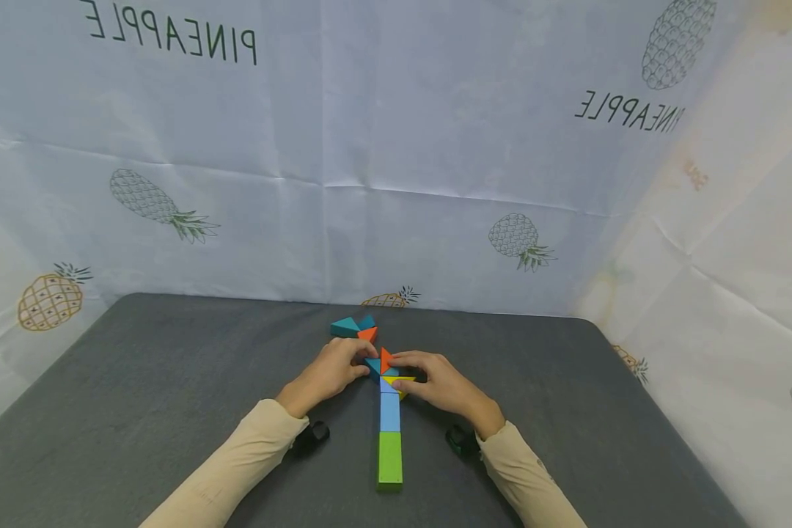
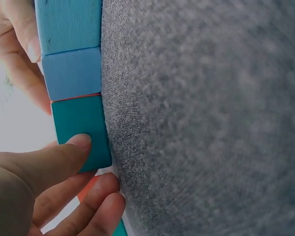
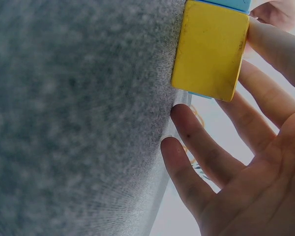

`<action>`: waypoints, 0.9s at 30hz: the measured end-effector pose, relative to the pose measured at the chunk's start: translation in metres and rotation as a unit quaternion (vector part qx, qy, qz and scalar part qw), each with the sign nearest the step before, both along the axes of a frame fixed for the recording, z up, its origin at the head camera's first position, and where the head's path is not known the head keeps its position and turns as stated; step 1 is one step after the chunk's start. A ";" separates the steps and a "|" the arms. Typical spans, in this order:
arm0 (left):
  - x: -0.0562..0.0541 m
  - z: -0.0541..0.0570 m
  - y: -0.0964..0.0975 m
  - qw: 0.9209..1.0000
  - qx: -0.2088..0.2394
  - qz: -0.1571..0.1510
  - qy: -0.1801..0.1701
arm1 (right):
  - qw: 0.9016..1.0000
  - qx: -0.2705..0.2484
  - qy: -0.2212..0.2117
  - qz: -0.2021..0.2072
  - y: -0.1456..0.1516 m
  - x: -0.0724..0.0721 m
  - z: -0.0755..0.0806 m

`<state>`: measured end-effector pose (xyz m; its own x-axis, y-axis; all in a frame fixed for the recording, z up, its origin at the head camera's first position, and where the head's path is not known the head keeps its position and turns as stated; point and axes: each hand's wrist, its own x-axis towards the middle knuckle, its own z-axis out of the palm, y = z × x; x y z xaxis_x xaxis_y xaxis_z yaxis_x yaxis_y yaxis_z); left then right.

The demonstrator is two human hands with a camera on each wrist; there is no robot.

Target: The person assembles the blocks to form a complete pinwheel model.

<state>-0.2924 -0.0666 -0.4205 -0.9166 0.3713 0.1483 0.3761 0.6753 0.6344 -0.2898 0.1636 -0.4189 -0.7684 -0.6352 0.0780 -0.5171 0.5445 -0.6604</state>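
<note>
A row of wooden blocks lies on the dark grey table. My left hand [image 1: 333, 367] pinches a teal triangular block [image 2: 81, 123], its thumb on the near face and fingers behind. On the other side, my right hand [image 1: 445, 383] has its thumb at the yellow triangular block [image 3: 211, 49] and its index finger by an orange triangular block [image 1: 386, 359]; its other fingers are spread. Between the hands sits a small blue triangular block [image 1: 386, 384]. Nearer me, a light blue rectangular block [image 1: 389, 412] adjoins a green rectangular block [image 1: 390, 456]. Fingers partly hide the middle blocks.
Beyond the left hand lie a teal triangular block [image 1: 345, 328], a blue block [image 1: 367, 322] and an orange triangular block [image 1: 367, 334]. The grey table [image 1: 171, 367] extends around them. A pineapple-printed white cloth [image 1: 402, 147] hangs behind.
</note>
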 end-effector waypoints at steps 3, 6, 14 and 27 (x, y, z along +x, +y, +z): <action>0.001 0.000 0.000 1.000 0.000 -0.001 0.000 | 1.000 -0.002 0.000 0.000 0.000 0.000 0.000; 0.001 0.001 -0.002 1.000 0.002 0.004 -0.002 | 1.000 -0.001 0.000 0.001 0.000 0.000 0.000; -0.001 0.007 -0.013 1.000 -0.001 0.011 0.009 | 1.000 0.002 0.000 -0.002 0.000 0.000 0.000; -0.010 0.005 -0.031 0.999 0.004 0.037 0.030 | 1.000 0.000 -0.001 0.000 0.000 0.000 0.000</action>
<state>-0.3029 -0.0976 -0.4153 -0.9310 0.3011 0.2065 0.3627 0.6981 0.6173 -0.2896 0.1637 -0.4192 -0.7687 -0.6349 0.0776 -0.5162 0.5441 -0.6614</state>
